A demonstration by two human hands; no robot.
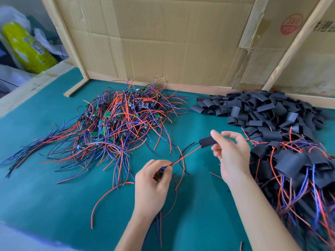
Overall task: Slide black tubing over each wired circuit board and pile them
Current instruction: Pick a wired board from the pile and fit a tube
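Green surface [54, 178]: right hand [232, 156] pinches black tubing [206, 141], left hand [154, 180] pinches the board's red wire [186, 155]; loose wires could snag at the tube mouth, or tubing slip

My green tabletop [54, 187] runs back to a wall of flattened cardboard [163, 38] braced by pale wooden battens [70, 44]. Off to my left lies a yellow-green printed bag [27, 48] among white plastic wrapping [10, 15].

Black tubing [207, 141], red wire [186, 156], teal table mat [54, 192]
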